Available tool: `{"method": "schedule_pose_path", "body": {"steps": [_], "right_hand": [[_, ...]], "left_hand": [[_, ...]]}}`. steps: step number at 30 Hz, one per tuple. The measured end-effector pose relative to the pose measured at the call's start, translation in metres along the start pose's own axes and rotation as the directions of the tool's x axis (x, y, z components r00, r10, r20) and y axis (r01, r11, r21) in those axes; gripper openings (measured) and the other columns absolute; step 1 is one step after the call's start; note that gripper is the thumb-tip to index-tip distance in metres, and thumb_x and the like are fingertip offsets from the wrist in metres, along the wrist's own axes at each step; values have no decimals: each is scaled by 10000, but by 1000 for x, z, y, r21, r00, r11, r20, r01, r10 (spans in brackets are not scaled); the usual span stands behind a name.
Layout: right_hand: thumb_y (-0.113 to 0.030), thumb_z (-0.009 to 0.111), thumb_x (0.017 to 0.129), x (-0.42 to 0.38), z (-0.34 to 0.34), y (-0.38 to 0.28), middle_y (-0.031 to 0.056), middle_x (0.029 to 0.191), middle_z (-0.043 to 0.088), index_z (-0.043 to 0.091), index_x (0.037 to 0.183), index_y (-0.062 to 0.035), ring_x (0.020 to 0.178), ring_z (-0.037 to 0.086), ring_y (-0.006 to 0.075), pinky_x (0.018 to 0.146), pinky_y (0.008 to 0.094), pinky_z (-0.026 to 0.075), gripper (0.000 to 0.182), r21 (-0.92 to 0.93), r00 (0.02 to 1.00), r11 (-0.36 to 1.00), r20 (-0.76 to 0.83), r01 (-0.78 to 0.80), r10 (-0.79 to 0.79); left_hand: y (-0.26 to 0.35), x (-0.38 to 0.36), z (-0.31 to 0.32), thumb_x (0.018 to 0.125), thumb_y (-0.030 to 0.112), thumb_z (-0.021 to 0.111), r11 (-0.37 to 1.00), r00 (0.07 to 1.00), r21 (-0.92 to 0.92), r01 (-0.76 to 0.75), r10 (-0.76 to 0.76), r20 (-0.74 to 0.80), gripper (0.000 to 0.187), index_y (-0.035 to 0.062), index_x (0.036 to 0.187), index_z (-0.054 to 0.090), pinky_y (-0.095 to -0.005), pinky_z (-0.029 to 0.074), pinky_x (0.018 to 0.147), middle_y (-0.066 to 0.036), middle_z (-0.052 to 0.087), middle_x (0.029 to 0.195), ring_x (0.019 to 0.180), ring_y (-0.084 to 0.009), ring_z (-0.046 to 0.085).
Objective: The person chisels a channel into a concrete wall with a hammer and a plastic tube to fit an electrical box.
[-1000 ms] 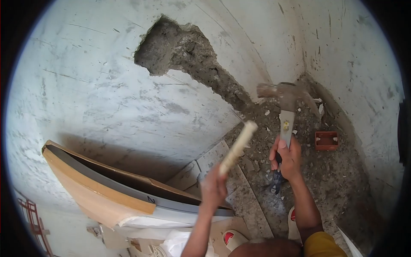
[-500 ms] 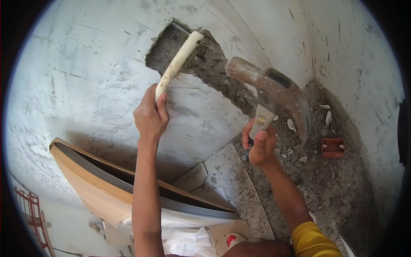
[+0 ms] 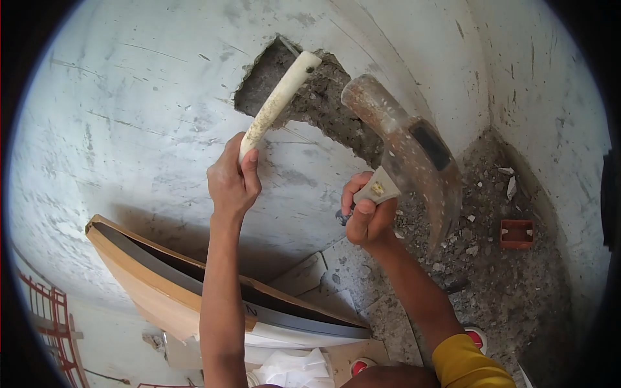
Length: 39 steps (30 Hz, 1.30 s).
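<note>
My left hand (image 3: 233, 178) is wrapped around the lower end of a dirty white pipe (image 3: 279, 100). Slanting up to the right, the pipe overlaps a rough recess (image 3: 262, 81) chipped into the wall, and a dark hole shows near its upper end. A thin grey rod (image 3: 289, 45) crosses the recess's top corner, just beyond the pipe. My right hand (image 3: 370, 216) grips a claw hammer (image 3: 394, 129) by its pale handle. The worn, rust-brown hammer head is raised close to the camera, its face toward the wall channel and its claw curving down to the right.
A long cardboard box (image 3: 149, 278) leans against the wall below my left arm. Rubble (image 3: 472, 258) covers the floor at right, around a small reddish-brown box (image 3: 517, 234). Floor tiles (image 3: 349, 268) lie beside it. A red metal frame (image 3: 55, 323) stands at lower left.
The right hand has moved left with the hammer, whose head now looks larger and nearer the camera. The left hand keeps the pipe over the recess. The whole view has shifted slightly.
</note>
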State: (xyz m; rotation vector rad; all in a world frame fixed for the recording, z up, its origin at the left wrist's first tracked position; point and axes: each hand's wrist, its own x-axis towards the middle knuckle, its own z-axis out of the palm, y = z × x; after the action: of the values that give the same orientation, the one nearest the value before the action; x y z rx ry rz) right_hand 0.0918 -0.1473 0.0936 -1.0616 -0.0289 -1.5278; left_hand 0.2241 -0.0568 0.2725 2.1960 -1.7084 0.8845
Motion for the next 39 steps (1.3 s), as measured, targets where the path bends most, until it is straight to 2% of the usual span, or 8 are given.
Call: {"method": "schedule_pose_path", "body": {"steps": [11,14,17,22,28,31,34,39], "right_hand": [[-483,378,1026,14,-4,0,39,643,497,484,844,-22,520,467,109,484,271,373,507,-91,999,995,21,40,-38],[-447,418,1025,31,-46,0,40,649,512,526,881,-8,533,487,128,507,290,404,475,-379,972,916,231,132,-45],[-247,622,927,39,-76,27,126,822,659,591,1130,-35,585,641,295,513,335,501,295,-262,918,881,168,393,-359],[-266,603,928,73,-111,-10,113,749,605,581,1024,-7,516,581,263,473,348,457,277,-362,830,789,463,497,-310],[-256,655,901,90,-138,-64,127,726,598,584,1022,1,533,594,291,487,354,461,293,-539,765,665,640,516,-74],[-243,687,880,97,-155,-88,144,736,610,587,1019,11,549,607,310,502,365,467,307,-597,781,666,624,446,36],[-233,698,870,116,-154,-122,155,733,622,592,1008,10,554,615,318,514,374,474,299,-622,634,415,763,664,127],[-232,635,914,145,-101,-176,117,705,610,604,964,-15,524,572,289,504,359,448,225,-567,544,400,819,721,181]], "left_hand": [[-10,21,-8,986,275,568,989,992,83,-125,126,-12,249,57,1088,634,-378,478,516,-139,618,677,552,-328,617],[-10,22,-15,989,280,559,993,994,63,-102,99,53,235,65,1058,623,-400,474,512,-135,602,653,547,-339,612],[-12,16,-11,1006,316,515,995,996,53,-81,78,52,263,68,1033,599,-418,464,506,-134,590,635,540,-348,606],[12,-9,34,1047,439,359,981,992,-146,124,-125,-2,439,46,992,546,-438,429,485,-111,536,596,500,-334,567],[123,-32,128,1063,400,383,639,896,-752,161,-414,-161,428,5,1079,545,-350,446,608,-82,535,722,637,-187,539],[161,-27,146,1057,450,382,271,809,-938,218,-588,18,489,0,1134,556,-275,406,663,-26,528,792,718,-119,512],[177,-24,160,1052,435,405,253,754,-951,176,-656,-35,464,2,1100,565,-271,404,649,-32,547,801,701,-119,505],[194,-6,165,1041,469,386,221,621,-971,88,-774,-120,498,-5,1045,540,-361,438,590,-132,573,699,613,-290,564]]}}
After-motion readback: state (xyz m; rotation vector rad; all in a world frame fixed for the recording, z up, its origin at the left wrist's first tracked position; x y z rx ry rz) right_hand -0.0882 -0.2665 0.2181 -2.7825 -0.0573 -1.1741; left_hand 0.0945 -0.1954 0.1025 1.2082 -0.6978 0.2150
